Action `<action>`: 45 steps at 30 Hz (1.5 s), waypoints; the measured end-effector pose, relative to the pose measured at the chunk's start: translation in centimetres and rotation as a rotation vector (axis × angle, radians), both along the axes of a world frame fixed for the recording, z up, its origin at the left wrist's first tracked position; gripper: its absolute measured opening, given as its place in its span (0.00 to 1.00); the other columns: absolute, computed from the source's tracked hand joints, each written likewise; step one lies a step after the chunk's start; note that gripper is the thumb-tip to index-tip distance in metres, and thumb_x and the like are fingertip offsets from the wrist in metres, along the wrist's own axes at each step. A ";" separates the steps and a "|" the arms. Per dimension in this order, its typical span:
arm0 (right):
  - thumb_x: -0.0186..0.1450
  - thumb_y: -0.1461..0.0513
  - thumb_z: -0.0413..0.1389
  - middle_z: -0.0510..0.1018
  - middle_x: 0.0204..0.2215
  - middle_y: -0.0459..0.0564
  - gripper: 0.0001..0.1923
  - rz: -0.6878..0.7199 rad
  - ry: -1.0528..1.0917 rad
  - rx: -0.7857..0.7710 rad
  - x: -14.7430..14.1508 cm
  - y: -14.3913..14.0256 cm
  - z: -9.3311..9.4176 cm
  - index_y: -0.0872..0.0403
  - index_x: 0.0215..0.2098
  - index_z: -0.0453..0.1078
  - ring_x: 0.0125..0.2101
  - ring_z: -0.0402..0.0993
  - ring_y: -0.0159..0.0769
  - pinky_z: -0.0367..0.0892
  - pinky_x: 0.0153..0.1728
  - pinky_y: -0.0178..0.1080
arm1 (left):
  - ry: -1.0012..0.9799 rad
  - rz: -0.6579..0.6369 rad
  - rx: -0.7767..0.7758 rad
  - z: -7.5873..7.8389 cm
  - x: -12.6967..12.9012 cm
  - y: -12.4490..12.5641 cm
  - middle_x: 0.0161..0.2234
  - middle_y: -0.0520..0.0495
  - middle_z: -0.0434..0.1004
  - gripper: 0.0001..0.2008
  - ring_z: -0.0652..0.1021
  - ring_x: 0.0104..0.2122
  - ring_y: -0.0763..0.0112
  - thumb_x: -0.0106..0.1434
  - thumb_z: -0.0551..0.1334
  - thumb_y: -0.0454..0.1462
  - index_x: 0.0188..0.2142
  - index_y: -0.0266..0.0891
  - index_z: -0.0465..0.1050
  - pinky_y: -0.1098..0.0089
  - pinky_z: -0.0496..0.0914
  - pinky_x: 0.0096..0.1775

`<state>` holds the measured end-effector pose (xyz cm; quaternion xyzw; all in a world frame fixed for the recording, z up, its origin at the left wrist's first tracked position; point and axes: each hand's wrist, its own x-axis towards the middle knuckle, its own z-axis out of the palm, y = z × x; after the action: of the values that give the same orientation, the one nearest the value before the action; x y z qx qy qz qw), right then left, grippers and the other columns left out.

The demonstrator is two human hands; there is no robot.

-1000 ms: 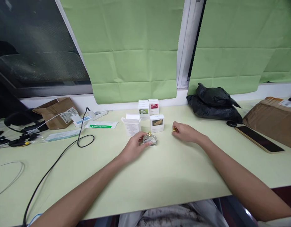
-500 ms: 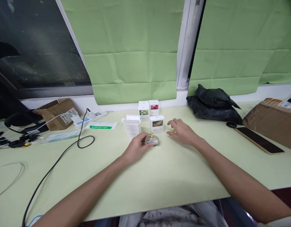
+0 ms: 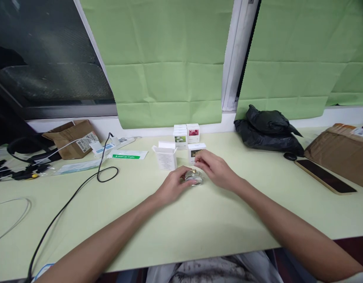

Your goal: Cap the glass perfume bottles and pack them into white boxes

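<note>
A round clear glass perfume bottle [image 3: 194, 179] with a gold neck stands on the table. My left hand [image 3: 176, 184] is wrapped around its left side, thumb in front. Just above the bottle's neck, my right hand [image 3: 212, 167] pinches the small gold cap, which its fingers mostly hide. To the left behind the bottle, a white carton [image 3: 166, 157] has its top flaps up. Behind my right hand is a white box [image 3: 192, 151] with a picture on its front, partly covered by the fingers.
More small white boxes [image 3: 180, 141] stand together at the back. On the right lie black plastic bags [image 3: 266, 131], a phone [image 3: 325, 176] and a large brown parcel [image 3: 340, 153]. A black cable [image 3: 72, 200], flat packets and an open cardboard box [image 3: 71, 139] occupy the left.
My right hand has moved left from beside the white box to above the bottle. The small gold cap has left the table with it. My left hand still holds the bottle.
</note>
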<state>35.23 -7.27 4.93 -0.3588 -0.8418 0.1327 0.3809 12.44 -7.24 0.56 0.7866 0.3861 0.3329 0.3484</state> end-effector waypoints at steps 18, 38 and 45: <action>0.72 0.60 0.52 0.78 0.31 0.50 0.05 -0.244 -0.479 -0.294 7.5 2.6 -1.6 0.49 0.37 0.68 0.30 0.71 0.41 0.58 0.31 0.39 | 0.015 0.055 0.001 -0.1 0.0 -0.2 0.43 0.46 0.80 0.16 0.78 0.42 0.61 0.67 0.68 0.48 0.49 0.43 0.77 0.64 0.73 0.43; 0.68 0.61 0.54 0.78 0.28 0.44 0.09 -0.081 -0.183 -0.366 7.9 3.8 -2.0 0.51 0.45 0.74 0.30 0.72 0.35 0.66 0.36 0.37 | 0.037 0.072 -0.002 0.3 -0.7 -0.3 0.42 0.47 0.79 0.16 0.77 0.41 0.62 0.68 0.67 0.49 0.47 0.43 0.77 0.65 0.70 0.42; 0.69 0.58 0.55 0.80 0.30 0.45 0.06 -0.132 -0.196 -0.387 8.5 4.3 -2.1 0.50 0.41 0.72 0.31 0.73 0.37 0.67 0.36 0.39 | 0.055 0.082 0.016 0.3 -0.7 -0.3 0.42 0.46 0.80 0.17 0.77 0.41 0.61 0.67 0.66 0.51 0.48 0.43 0.77 0.64 0.70 0.42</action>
<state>43.78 -2.96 2.82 -0.4906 -0.8084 0.2310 0.2292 11.74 -7.56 0.88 0.7817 0.4248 0.3284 0.3173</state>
